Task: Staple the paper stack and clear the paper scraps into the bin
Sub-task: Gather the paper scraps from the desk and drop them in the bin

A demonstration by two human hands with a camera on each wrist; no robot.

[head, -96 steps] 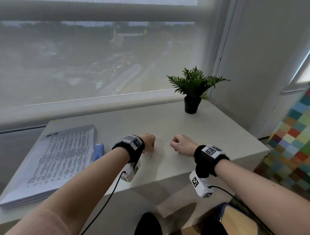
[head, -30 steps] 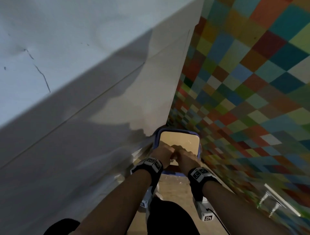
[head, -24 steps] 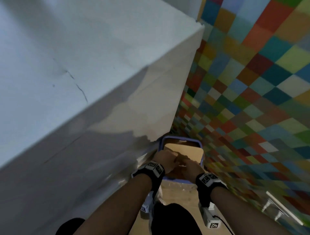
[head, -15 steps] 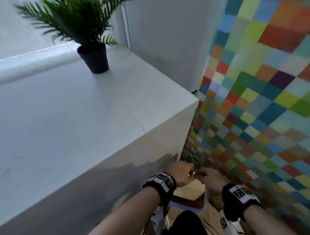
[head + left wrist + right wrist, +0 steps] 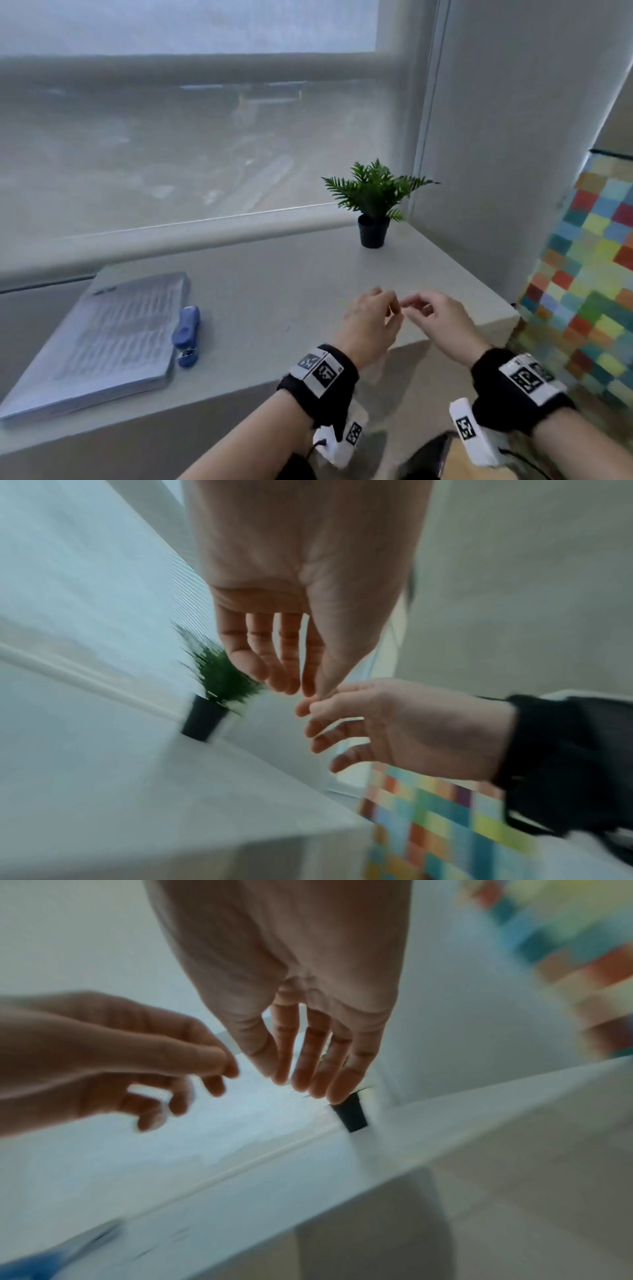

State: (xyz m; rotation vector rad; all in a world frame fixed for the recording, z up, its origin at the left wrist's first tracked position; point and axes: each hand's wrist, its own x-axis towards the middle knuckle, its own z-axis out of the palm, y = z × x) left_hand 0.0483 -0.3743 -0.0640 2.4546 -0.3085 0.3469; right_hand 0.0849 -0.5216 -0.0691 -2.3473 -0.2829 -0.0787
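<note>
Both hands hover above the near right part of the pale counter (image 5: 274,274), fingertips almost meeting. The left hand (image 5: 368,327) has its fingers loosely extended and slightly apart, holding nothing that shows. The right hand (image 5: 442,325) is also relaxed, fingers gently curved and spread; its thumb and forefinger come close together near the left thumb, and with the motion blur in the wrist views it is hard to say whether a tiny scrap sits between them, though none is visible.

Well to the left of the left hand lies the stack of printed paper (image 5: 102,342), flat on the counter near its front edge. The blue stapler (image 5: 186,330) lies just beside the stack's right edge, between the stack and the left hand.

Beyond both hands, at the far corner by the window, stands a small green plant in a black pot (image 5: 373,205). To the right of the right hand, the multicoloured checked floor (image 5: 589,267) shows.
</note>
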